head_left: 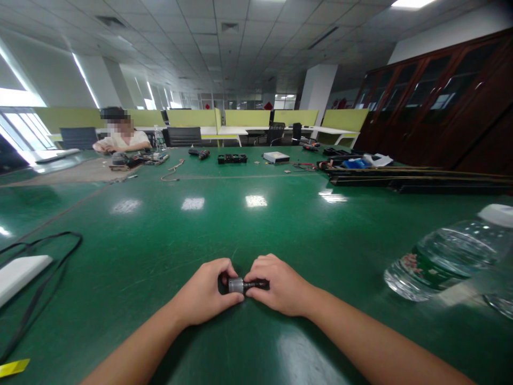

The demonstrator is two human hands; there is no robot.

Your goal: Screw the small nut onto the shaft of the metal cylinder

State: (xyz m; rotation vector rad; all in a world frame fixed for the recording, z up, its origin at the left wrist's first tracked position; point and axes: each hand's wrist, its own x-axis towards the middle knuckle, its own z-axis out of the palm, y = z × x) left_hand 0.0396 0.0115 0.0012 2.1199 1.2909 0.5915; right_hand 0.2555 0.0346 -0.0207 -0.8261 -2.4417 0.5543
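Currently, left hand (211, 291) grips the silver end of a metal piece (236, 285); right hand (279, 286) pinches its thin dark shaft. Piece is roughly level between hands, at green table (224, 224); contact with tabletop unclear. Bottle (444, 256) right, white object (22, 275) left.

A small cylindrical mechanical part (236, 285) has a smooth silver-grey metal barrel, a black end on its left and a narrower, ridged dark shaft (250, 285) running to the right. It lies roughly level and crosswise, its barrel in the left grip (208, 291) and its shaft in the right grip (278, 287), above the green counter (200, 230); fingers hide parts of both ends.
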